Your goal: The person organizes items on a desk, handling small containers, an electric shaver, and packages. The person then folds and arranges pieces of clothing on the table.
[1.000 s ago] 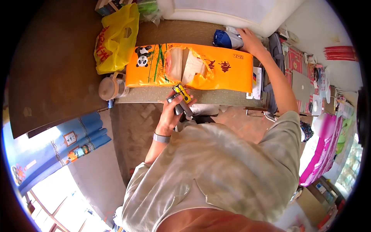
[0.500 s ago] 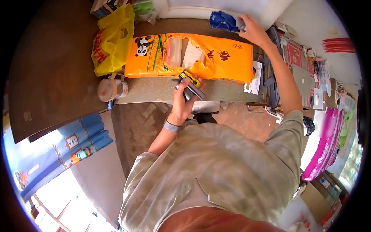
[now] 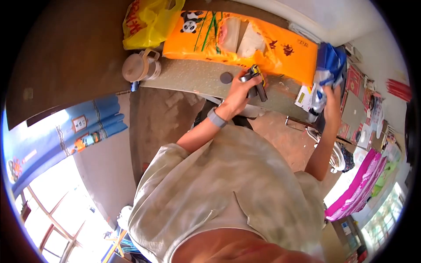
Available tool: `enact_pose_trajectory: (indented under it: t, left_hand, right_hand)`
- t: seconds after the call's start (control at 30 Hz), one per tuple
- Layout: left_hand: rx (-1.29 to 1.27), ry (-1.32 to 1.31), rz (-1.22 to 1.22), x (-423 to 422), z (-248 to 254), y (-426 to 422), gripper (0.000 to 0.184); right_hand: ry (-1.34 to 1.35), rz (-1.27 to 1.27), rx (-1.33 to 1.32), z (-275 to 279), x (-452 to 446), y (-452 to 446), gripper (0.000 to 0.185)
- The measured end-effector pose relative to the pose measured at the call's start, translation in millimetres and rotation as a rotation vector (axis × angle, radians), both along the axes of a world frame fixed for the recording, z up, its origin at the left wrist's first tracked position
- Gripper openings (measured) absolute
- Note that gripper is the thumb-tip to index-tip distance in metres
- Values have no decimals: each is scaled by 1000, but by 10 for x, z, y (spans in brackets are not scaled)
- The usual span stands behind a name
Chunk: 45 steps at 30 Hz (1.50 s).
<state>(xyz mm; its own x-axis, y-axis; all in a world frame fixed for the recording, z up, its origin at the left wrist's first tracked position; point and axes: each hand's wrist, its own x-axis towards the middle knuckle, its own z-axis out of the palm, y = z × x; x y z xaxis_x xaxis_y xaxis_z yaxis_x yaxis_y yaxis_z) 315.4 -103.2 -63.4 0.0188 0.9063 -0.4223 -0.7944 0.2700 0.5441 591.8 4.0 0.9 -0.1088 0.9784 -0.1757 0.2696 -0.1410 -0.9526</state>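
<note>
My left hand (image 3: 238, 94) is closed around a small bundle at the front edge of the table. A dark, flat bar-like item (image 3: 262, 93) and a yellow-and-black item (image 3: 254, 69) stick out of it; their exact kind is unclear. On the right, the fingers of my right hand (image 3: 332, 101) grip a crumpled blue-and-clear plastic bag (image 3: 330, 65). A small dark round disc (image 3: 226, 78) lies on the table left of my left hand. Behind it stretches a torn-open orange tissue pack (image 3: 197, 41) with a panda print, white packets showing through the hole.
A lidded jug (image 3: 133, 68) and a yellow plastic bag (image 3: 149, 26) stand at the left of the table (image 3: 188, 76). A white printed card (image 3: 303, 97) lies at its right end. Stacked goods (image 3: 357, 87) line the right side.
My right hand has come down from the table's back edge, bringing the blue bag to the right end. My left hand still holds its items. The dark disc now shows on the table.
</note>
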Motion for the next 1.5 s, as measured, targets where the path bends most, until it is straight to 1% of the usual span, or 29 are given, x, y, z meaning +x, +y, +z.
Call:
enact_pose_trajectory:
  t: [0.07,0.13,0.17,0.2,0.27,0.3,0.33,0.4,0.43,0.5,0.53,0.6,0.67,0.73,0.8,0.87,0.93,0.97,1.0,1.03,1.07,1.1,1.13,1.2,1.23,1.27,1.33,1.43,1.5]
  left_hand:
    - [21,-1,9,-70,-70,140,34]
    - [99,133,-140,-207,-119,262,36]
    - [102,184,-177,-261,-128,288,42]
    - [99,186,-174,-313,-153,249,42]
    - [-17,331,-4,-470,-211,114,48]
    - [-77,318,71,-587,-97,31,53]
    - [-75,320,71,-779,-90,2,53]
    - [-78,282,118,-1064,-131,-41,56]
    - [-81,280,124,-1088,-173,4,56]
    - [-42,554,157,-1138,-285,48,59]
    - [-53,552,163,-1155,-320,89,59]
    - [-14,817,190,-1196,-353,268,62]
    - [-14,833,187,-1258,-350,387,64]
    - [29,965,152,-1290,-328,478,67]
    - [45,957,182,-1322,-438,513,65]
    - [132,1035,174,-1369,-567,527,64]
    - [183,1032,151,-1309,-322,442,62]
    - [236,1035,135,-1288,-225,393,61]
    - [227,1033,139,-1272,-230,332,61]
    - [287,1106,181,-1255,-250,275,62]
    - [346,1180,223,-1239,-256,216,62]
    - [365,1329,280,-1196,-92,154,64]
    - [354,1331,284,-1177,-51,104,64]
    - [364,1286,309,-1146,-25,33,65]
    - [395,1272,331,-1150,-78,29,66]
    - [396,1268,325,-1156,-125,23,66]
    - [405,1357,391,-1152,-214,5,66]
    - [467,1340,460,-1169,-320,7,65]
    - [451,1357,453,-1190,-349,5,64]
  right_hand:
    - [171,-96,-115,-155,23,-215,54]
    - [127,-87,-69,-148,-193,-253,56]
    - [94,-112,-48,-249,-211,-185,54]
    - [97,-108,-51,-248,-230,-135,54]
    - [121,-68,-116,-198,-276,-53,49]
    - [131,-63,-113,-173,-300,-41,46]
    - [133,-64,-111,-203,-299,-20,46]
    - [229,-76,-149,-314,-254,-15,46]
    - [251,-76,-153,-354,-248,-8,46]
    - [264,-113,-157,-412,-282,15,47]
    - [282,-156,-150,-431,-317,25,47]
    - [331,-131,-136,-447,-385,64,48]
    - [341,-175,-139,-453,-459,81,50]
    - [361,-197,-116,-477,-551,109,50]
    - [377,-231,-97,-497,-591,116,50]
    - [371,-290,-88,-524,-607,129,51]
    - [370,-288,-91,-534,-601,78,54]
    - [326,-331,-12,-521,-635,24,53]
    - [281,-370,63,-510,-655,-38,53]
    - [279,-363,56,-514,-661,-107,53]
    - [12,-269,297,-523,-670,-181,55]
    - [-256,-166,533,-520,-677,-250,58]
    - [-255,-157,529,-457,-732,-307,58]
    - [-418,81,317,-304,-864,-396,58]
    - [-495,174,450,-309,-921,-370,62]
    - [-499,169,446,-328,-974,-350,62]
    - [-656,317,583,-364,-1063,-318,62]
    - [-712,342,603,-411,-1136,-310,63]
    - [-748,358,613,-472,-1158,-296,66]
